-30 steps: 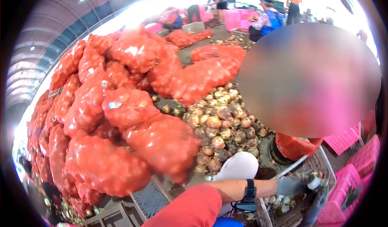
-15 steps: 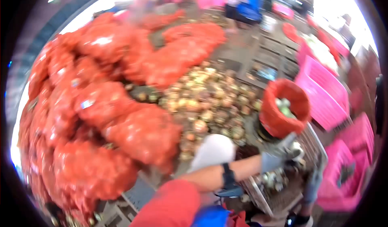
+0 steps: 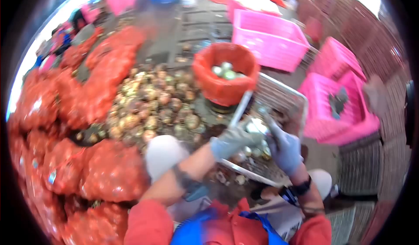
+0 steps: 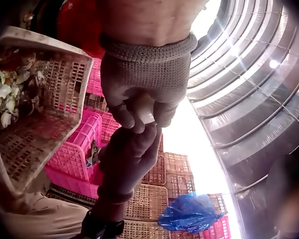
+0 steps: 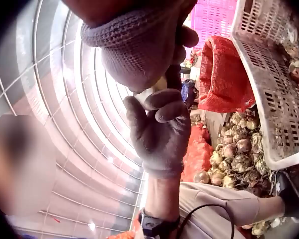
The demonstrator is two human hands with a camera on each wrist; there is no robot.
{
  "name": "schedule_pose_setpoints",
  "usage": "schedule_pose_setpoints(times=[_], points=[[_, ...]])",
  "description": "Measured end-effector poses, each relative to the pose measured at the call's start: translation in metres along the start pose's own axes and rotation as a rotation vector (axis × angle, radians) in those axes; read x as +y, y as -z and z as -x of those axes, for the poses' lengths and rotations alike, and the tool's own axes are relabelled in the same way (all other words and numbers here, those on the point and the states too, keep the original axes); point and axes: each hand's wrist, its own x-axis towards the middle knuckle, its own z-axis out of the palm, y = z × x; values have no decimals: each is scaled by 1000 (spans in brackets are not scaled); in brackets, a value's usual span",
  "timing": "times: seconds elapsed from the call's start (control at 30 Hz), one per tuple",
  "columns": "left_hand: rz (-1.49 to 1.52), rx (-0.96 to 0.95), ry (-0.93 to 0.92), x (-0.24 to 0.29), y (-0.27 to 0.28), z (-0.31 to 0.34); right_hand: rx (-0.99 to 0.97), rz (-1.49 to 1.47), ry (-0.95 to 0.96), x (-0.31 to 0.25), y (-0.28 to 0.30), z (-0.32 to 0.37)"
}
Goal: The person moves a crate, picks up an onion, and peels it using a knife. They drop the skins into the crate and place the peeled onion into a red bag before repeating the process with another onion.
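Note:
In a knitted glove, my left hand point(image 3: 235, 141) holds a pale, peeled onion point(image 3: 256, 126) between curled fingers and thumb. My right hand point(image 3: 284, 151), also gloved, meets it from the other side. In the left wrist view the curled fingers of the right hand point(image 4: 132, 152) press up against the onion point(image 4: 143, 108). Both hands are over a whitish plastic crate point(image 3: 286, 88) with peeled onions and scraps of skin inside. From the right wrist view, the onion point(image 5: 152, 91) is mostly covered by the two gloves.
A red mesh sack point(image 3: 224, 81) with peeled onions stands open beyond the crate. Unpeeled onions point(image 3: 150, 105) lie heaped on the floor to the left, near full red sacks point(image 3: 111, 171). Pink crates point(image 3: 270, 40) and stacked brown crates point(image 3: 349, 14) line the right side.
The head view has swung right and down, bringing the crate and both hands towards the middle. My hands have stayed together at the crate, around a pale onion.

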Motion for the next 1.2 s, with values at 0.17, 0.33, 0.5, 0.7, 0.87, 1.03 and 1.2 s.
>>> schedule_pose_setpoints(times=[0.17, 0.33, 0.5, 0.7, 0.87, 1.03, 1.2], points=[[221, -151, -38, 28, -16, -1, 107, -340, -192, -1, 0, 2], [290, -95, -55, 22, -22, -3, -146, -724, -430, -3, 18, -1], [293, 21, -9, 14, -20, -14, -77, -639, -408, -2, 27, -3], [180, -6, 3, 16, -19, -18, 173, -456, -470, 46, 27, 0], [307, 62, 40, -2, 0, -28, -336, -37, -603, 50, 31, 13], [588, 389, 105, 24, 35, -64, -410, -5, -621, 50, 32, 26], [324, 478, -138, 34, 101, -93, -302, 15, -564, 56, 31, 51]])
